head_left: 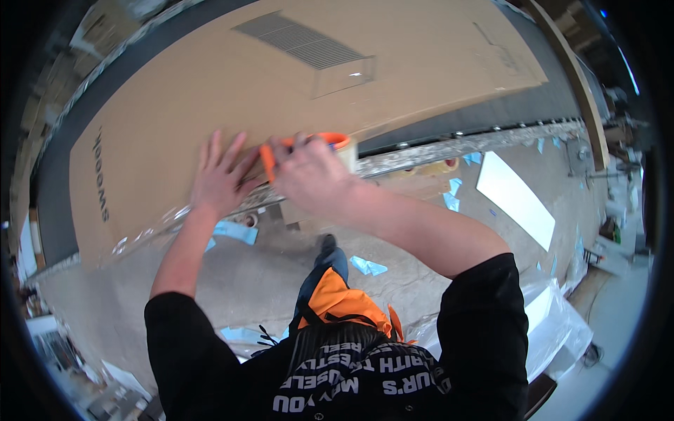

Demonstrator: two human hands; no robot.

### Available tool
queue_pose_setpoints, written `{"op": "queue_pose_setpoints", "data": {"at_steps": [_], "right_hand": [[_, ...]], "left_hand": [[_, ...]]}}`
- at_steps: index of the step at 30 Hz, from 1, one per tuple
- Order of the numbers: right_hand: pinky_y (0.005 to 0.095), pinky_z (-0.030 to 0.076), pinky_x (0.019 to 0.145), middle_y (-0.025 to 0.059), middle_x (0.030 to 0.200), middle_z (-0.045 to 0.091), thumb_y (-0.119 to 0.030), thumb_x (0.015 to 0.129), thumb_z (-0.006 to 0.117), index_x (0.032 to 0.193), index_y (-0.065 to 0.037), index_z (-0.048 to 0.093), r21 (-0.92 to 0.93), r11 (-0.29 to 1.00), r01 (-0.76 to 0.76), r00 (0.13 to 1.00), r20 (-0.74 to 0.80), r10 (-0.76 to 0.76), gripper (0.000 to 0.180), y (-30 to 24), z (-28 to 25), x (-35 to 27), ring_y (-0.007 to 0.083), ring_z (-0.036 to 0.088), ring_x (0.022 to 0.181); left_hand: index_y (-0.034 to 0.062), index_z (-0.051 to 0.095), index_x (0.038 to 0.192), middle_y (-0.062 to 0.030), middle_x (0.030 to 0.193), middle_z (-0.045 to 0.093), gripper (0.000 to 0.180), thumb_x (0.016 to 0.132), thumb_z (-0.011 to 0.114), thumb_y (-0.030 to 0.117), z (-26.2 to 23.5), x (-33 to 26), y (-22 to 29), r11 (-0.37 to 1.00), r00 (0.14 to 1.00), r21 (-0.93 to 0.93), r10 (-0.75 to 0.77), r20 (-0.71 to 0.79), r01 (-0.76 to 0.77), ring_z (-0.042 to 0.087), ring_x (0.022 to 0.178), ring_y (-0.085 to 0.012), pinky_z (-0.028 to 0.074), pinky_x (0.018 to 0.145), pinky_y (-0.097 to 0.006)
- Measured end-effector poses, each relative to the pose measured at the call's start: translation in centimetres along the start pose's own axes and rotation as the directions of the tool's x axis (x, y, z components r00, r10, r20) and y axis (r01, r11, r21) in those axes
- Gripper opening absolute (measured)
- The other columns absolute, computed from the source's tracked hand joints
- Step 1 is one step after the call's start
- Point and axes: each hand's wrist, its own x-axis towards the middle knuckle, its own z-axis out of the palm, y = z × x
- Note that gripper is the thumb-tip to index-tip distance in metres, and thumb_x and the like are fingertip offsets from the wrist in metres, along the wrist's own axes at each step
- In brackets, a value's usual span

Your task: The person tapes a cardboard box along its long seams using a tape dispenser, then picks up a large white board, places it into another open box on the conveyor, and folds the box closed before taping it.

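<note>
A large flat cardboard box [175, 105] lies across a dark work surface [435, 126], its near edge running along the front. My left hand [219, 177] presses on the cardboard by that edge, fingers spread and nothing held. Close beside it, my right hand [309, 172] is wrapped round an orange tape dispenser [337, 139] at the box's near edge. The pale roll of tape shows partly past my knuckles; my fingers hide the rest. Shiny clear tape [151, 233] runs along the box edge left of my left hand.
A metal rail [449, 149] borders the work surface, and a wooden beam [577, 77] stands at its right end. On the concrete floor lie a white panel [516, 200], blue scraps [368, 266] and a tape roll [248, 220]. Clear plastic wrapping [558, 326] sits at lower right.
</note>
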Motion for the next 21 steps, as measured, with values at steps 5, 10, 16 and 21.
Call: {"op": "queue_pose_setpoints", "data": {"at_steps": [5,10,16,21], "right_hand": [[0.0431,0.051,0.078,0.0098,0.123,0.054,-0.028,0.067,0.075,0.107,-0.010,0.067,0.046,0.992,-0.121,0.965,0.238,0.107,0.045,8.4,3.9,-5.1,0.0307,0.059,0.100],[0.0422,0.048,0.089,0.0071,0.136,0.046,-0.014,0.075,0.067,0.108,-0.019,0.070,-0.165,0.971,-0.175,0.967,0.159,0.201,0.033,24.1,7.3,-16.0,0.0305,0.057,0.105],[0.0381,0.050,0.077,0.0066,0.128,0.051,-0.013,0.072,0.066,0.098,-0.020,0.072,-0.067,0.995,-0.080,0.997,-0.001,0.080,0.028,29.1,9.3,-18.5,0.0276,0.058,0.094],[0.0398,0.052,0.075,0.0137,0.125,0.054,-0.014,0.069,0.066,0.101,-0.013,0.072,-0.047,0.998,-0.036,0.999,-0.039,0.034,0.032,29.5,10.3,-18.8,0.0292,0.060,0.091]], "left_hand": [[0.0286,0.048,0.139,-0.0043,0.154,0.030,0.064,0.080,0.067,0.045,-0.5,0.2,0.9,0.998,0.991,-0.066,0.001,-0.133,-0.010,0.020,0.141,-0.0443,0.019,0.114,-0.059],[0.0183,0.043,0.142,-0.0099,0.153,0.030,0.075,0.076,0.071,0.042,-0.4,0.2,0.8,0.999,0.989,-0.030,0.020,-0.150,-0.025,0.021,0.140,-0.0454,0.019,0.112,-0.062],[0.0012,0.034,0.144,-0.0212,0.153,0.024,0.088,0.076,0.068,0.046,-1.1,2.1,2.3,0.995,0.988,-0.097,-0.033,-0.152,0.018,0.019,0.141,-0.0458,0.016,0.114,-0.060],[-0.0002,0.029,0.146,-0.0233,0.155,0.017,0.087,0.085,0.056,0.056,-2.6,14.2,13.9,0.999,1.000,-0.044,0.021,0.006,-0.020,0.014,0.144,-0.0423,0.011,0.116,-0.056]]}}
